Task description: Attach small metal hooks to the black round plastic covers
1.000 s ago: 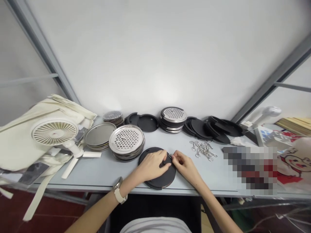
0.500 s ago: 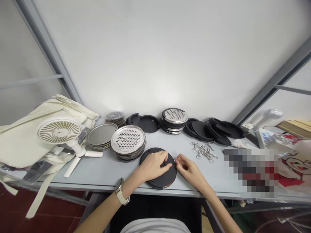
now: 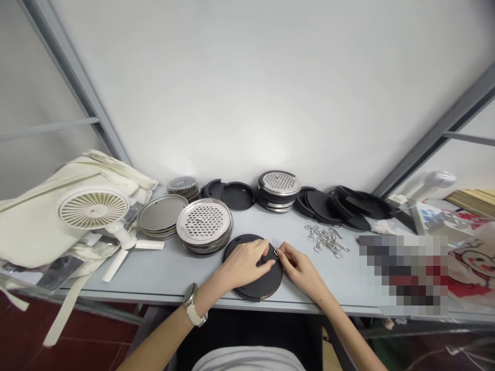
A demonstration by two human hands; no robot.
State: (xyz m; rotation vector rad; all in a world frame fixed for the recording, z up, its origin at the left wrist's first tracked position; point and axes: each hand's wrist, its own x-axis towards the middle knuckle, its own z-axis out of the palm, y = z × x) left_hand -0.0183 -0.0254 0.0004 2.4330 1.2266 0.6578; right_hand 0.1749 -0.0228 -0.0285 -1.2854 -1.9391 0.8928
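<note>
A black round disc lies flat near the table's front edge, with a curved raised rim piece at its lower side. My left hand rests over its middle, fingers bent, holding it. At the disc's upper right edge, my right hand pinches a small metal wire clip between thumb and forefinger. The clip touches the disc's edge; its far end is hard to make out. Several similar wire clips lie in a loose pile to the right of the hands.
Left of the disc stand a stack of perforated metal grater plates and plain metal plates. Behind are assembled grater discs and black discs. A white fan and cream cloth occupy the left side.
My right hand has shifted slightly up and left, bringing the metal clip in over the disc's edge. My left hand keeps its place on the disc.
</note>
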